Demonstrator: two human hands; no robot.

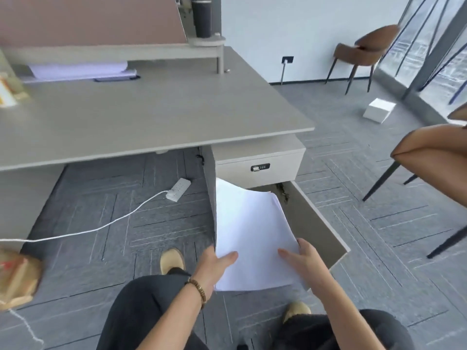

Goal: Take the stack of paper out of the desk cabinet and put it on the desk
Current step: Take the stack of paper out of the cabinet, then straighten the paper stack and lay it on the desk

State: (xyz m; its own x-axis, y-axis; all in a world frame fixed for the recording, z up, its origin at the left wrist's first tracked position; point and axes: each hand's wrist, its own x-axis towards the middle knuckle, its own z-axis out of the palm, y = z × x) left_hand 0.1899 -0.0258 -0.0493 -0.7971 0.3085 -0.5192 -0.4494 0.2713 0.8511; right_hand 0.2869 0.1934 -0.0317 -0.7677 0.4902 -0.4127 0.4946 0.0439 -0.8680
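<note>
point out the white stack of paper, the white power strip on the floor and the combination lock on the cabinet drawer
white stack of paper (252, 231), head view, middle of the top sheet
white power strip (178, 189), head view, centre of its socket face
combination lock (260, 167), head view, on its dials

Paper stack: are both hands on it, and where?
Yes. The left hand and right hand grip the paper stack at its near edge.
</note>
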